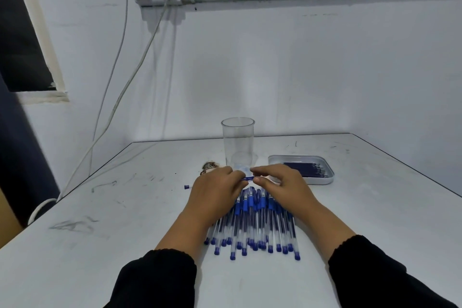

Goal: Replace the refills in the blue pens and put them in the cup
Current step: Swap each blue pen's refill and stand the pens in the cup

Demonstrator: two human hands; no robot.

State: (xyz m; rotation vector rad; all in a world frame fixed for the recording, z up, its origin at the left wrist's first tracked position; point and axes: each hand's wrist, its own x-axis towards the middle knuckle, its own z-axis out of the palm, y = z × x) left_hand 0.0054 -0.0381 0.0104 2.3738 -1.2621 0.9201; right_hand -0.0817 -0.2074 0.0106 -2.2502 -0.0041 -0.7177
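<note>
Both hands pinching one blue pen (247, 178), left grip (217, 191), right grip (280, 182).

Blue pens, one pen in hand, a clear cup and a tray of refills.

A pile of capped blue pens (252, 222) lies on the table; one pen (248, 178) is held level above it, before the upright, empty clear cup (238, 144); dark refills (303, 169) fill the tray (322, 180) to its right.
</note>
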